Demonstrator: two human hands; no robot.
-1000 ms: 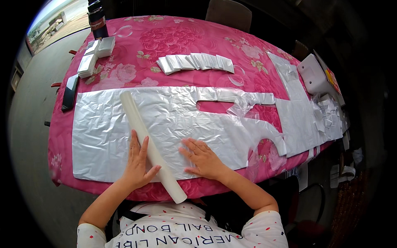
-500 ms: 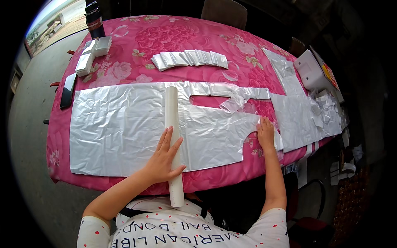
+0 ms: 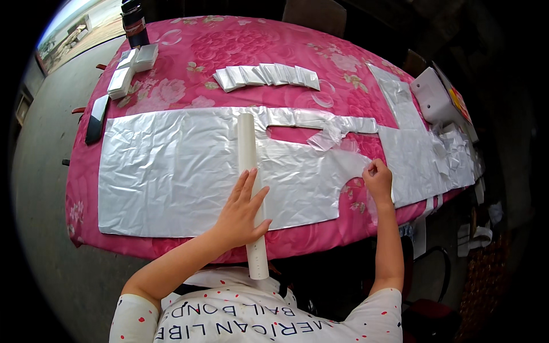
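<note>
A stack of thin, silvery-white plastic vest bags [image 3: 166, 171] lies flat in front of me, its cut-out handles pointing right. Across its middle rests a long white tube [image 3: 247, 140], whose near end sticks out past the table edge. My left hand [image 3: 243, 208] lies on this tube with its fingers spread, pressing rather than wrapped round it. At the lower handle's end my right hand [image 3: 378, 180] is closed in a pinch. A thin, see-through layer of plastic bag [image 3: 353, 163] runs up to those fingers, lifted a little from the stack.
Folded plastic packets [image 3: 266, 75] lie in a row beyond the stack. More packets [image 3: 121, 80], a phone [image 3: 97, 119] and a dark bottle [image 3: 135, 26] stand or lie at the left. Further bags [image 3: 420, 166] and a white box [image 3: 432, 96] occupy the right side of the pink floral tablecloth [image 3: 229, 48].
My right hand has gone from lying with fingers on the handle's end to a raised pinch, slightly to the right, drawing up thin plastic. My left hand stays on the tube.
</note>
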